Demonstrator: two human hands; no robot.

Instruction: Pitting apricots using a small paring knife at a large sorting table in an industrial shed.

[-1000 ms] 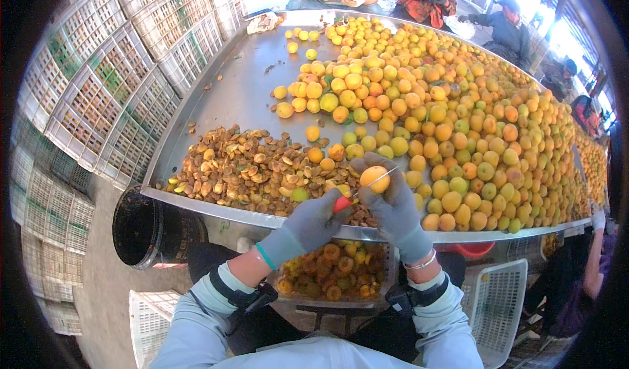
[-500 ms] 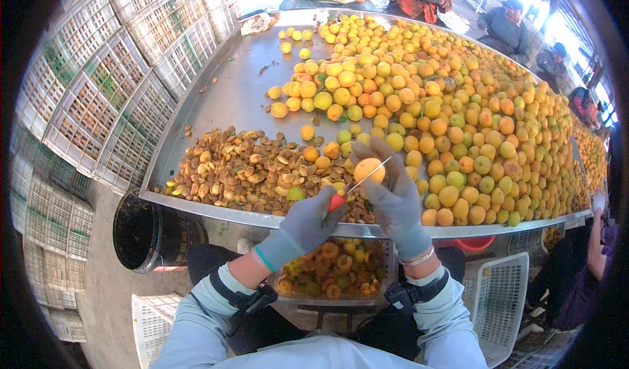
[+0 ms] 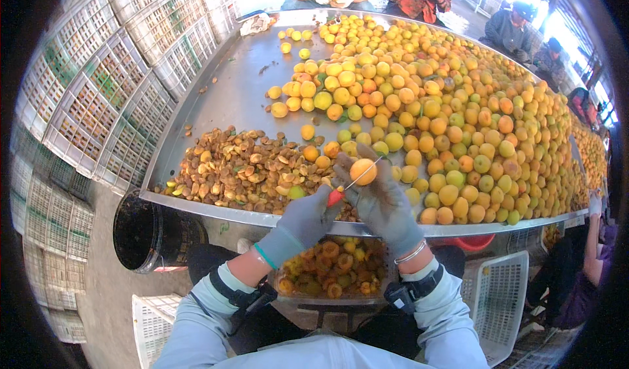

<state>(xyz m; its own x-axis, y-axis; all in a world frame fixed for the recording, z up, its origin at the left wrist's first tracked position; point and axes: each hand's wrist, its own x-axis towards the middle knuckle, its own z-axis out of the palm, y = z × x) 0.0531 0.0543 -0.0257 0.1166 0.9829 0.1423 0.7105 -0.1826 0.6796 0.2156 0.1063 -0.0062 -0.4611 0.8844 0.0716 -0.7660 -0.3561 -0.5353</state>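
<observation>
In my gloved left hand [image 3: 303,219] is a small knife [image 3: 336,196] with a red handle. Its thin blade lies across a yellow-orange apricot [image 3: 362,172]. That apricot rests in the fingers of my gloved right hand [image 3: 392,213], whose glove is stained brown at the fingertips. Both hands are over the near edge of a metal table [image 3: 229,100]. Left of them spreads a heap of brown apricot pits [image 3: 239,169]. A large pile of whole apricots [image 3: 472,139] covers the table's middle and right.
Below the table edge, a crate [image 3: 386,284] holds opened apricots. A black bucket [image 3: 147,234] stands at the left, near stacked white crates [image 3: 98,94]. White crates flank my legs, one on the right [image 3: 501,303]. Other people sit around the table's far and right sides.
My right hand has shifted slightly left and turned, carrying the apricot along the blade. My left hand has barely moved. At the far right, people have changed posture.
</observation>
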